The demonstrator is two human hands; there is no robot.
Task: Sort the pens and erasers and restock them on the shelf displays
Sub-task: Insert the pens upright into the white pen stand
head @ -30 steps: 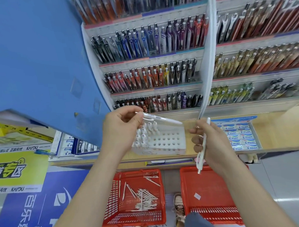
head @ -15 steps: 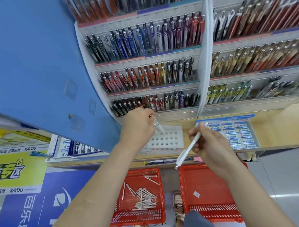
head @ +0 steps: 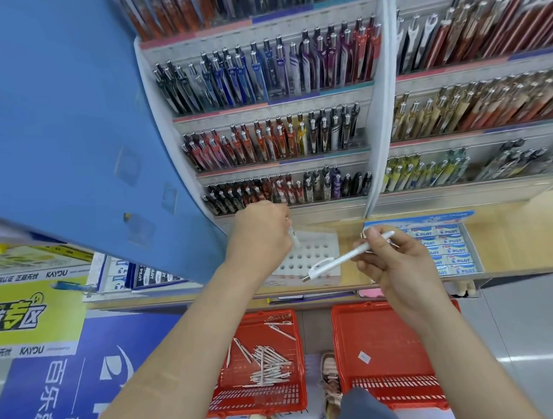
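1. The white pen [head: 337, 263] lies slantwise in the air above the front edge of the counter [head: 508, 240]. Its clip end is low, over the near corner of the perforated holder [head: 321, 248].
2. The right hand [head: 401, 267] pinches this pen by its upper barrel, thumb and fingers clamped on it.
3. The pen looks light, stiff and smooth, so it may swivel in a loose pinch. A hold nearer mid-barrel would likely steer it into a hole more surely.
4. The left hand [head: 260, 235] curls its fingers round a second pen [head: 294, 238] and holds it point-down at the holder's far left corner. Whether the point has entered a hole cannot be told.
5. The holder rests on the counter, below the pen shelves [head: 295, 97]. Most of its holes show empty.
6. Packed erasers [head: 455, 260] lie in a tray just right of the right hand.
7. On the floor, the left red basket [head: 256, 403] holds loose white pens [head: 266, 365]. The right red basket [head: 397, 391] holds only a small tag.
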